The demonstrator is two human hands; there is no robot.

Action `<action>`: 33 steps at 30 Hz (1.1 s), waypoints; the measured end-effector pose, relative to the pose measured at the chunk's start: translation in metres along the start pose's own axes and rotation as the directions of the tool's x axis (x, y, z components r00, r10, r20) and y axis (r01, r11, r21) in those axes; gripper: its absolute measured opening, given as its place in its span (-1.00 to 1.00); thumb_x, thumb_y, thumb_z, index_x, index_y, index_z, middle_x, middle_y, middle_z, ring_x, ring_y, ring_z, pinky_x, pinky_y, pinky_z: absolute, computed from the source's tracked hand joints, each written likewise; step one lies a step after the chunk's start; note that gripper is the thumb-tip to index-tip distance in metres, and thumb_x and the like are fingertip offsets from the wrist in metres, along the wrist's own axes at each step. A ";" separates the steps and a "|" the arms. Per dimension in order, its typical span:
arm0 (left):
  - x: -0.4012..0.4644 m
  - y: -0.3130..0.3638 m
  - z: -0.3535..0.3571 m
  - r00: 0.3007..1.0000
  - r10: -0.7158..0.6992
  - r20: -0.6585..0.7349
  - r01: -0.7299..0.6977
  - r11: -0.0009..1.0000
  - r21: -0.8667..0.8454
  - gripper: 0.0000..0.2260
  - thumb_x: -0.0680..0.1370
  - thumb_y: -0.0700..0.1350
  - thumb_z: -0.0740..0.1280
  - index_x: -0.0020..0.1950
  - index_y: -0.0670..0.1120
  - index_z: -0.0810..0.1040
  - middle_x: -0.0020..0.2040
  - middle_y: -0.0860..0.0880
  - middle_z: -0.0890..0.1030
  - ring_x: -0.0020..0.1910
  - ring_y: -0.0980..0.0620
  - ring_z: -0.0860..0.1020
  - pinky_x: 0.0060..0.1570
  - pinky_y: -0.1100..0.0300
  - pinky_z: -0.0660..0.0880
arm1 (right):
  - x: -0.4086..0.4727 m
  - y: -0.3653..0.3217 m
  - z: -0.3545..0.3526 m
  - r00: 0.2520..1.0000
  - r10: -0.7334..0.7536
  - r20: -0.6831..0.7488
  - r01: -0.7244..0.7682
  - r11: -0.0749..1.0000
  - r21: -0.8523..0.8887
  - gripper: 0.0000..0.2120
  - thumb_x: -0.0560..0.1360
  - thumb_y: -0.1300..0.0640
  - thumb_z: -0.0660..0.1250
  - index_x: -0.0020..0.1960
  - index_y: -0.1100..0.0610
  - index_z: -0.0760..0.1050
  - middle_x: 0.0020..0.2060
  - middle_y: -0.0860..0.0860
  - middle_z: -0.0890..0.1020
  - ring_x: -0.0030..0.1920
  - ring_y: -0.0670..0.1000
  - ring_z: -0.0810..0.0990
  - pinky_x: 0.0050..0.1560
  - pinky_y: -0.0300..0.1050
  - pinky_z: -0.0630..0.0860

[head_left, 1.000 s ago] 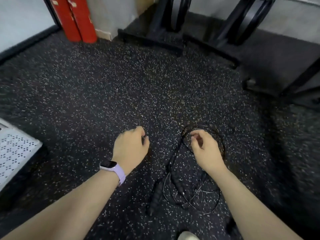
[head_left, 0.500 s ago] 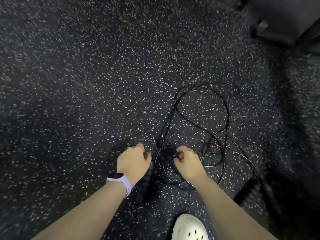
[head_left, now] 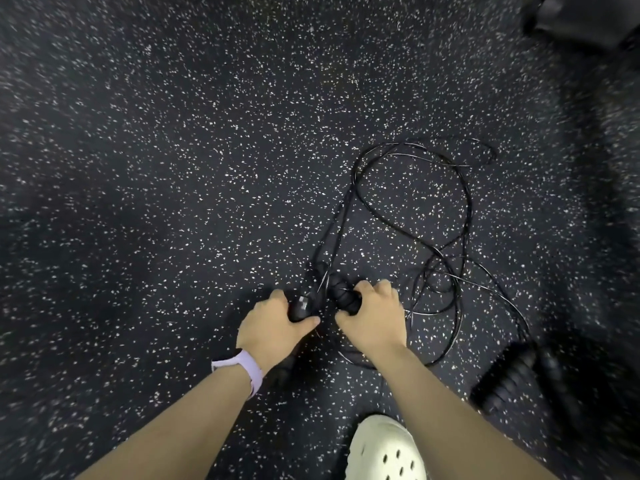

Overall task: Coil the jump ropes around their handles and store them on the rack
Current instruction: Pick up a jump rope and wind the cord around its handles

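Observation:
A tangle of thin black jump rope cord (head_left: pixel 412 233) lies in loose loops on the speckled black rubber floor (head_left: pixel 194 161). My left hand (head_left: pixel 273 329) is closed around one black ribbed handle (head_left: pixel 300 308). My right hand (head_left: pixel 375 320) grips a second black handle (head_left: pixel 343 296) right beside it. Both handles sit low, at the near end of the loops. Another pair of black ribbed handles (head_left: pixel 509 379) lies on the floor at the lower right, blurred. The rack is out of view.
A white clog shoe (head_left: pixel 384 448) shows at the bottom edge, between my forearms. A dark piece of gym equipment (head_left: pixel 581 22) sits at the top right corner. A lilac watch (head_left: pixel 242 368) is on my left wrist.
The view has tilted down, so the red rollers and black stands left the frame. Both hands came down from above the cord and closed on the two handles.

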State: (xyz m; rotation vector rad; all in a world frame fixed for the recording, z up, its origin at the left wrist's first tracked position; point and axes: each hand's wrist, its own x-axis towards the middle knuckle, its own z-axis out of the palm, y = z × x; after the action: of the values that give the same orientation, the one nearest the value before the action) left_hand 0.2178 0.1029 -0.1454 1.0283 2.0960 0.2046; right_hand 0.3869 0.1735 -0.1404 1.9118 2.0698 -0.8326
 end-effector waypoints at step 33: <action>0.010 -0.010 -0.015 0.973 -0.114 0.201 0.226 0.641 -0.733 -0.82 0.64 -0.24 0.28 -0.05 -0.09 0.66 -0.26 -0.03 0.62 -0.36 0.05 0.53 -0.37 0.17 0.49 | -0.030 0.023 0.006 0.954 -0.225 0.198 0.262 0.946 -0.189 -0.50 0.41 0.04 0.22 0.32 0.04 0.59 0.19 -0.03 0.54 0.30 0.06 0.40 0.43 -0.03 0.27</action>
State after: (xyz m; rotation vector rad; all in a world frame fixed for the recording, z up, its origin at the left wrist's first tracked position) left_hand 0.1979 0.1060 -0.1455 0.3103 1.6884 0.8146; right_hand 0.4119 0.1448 -0.1365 1.4396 2.2140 -0.7590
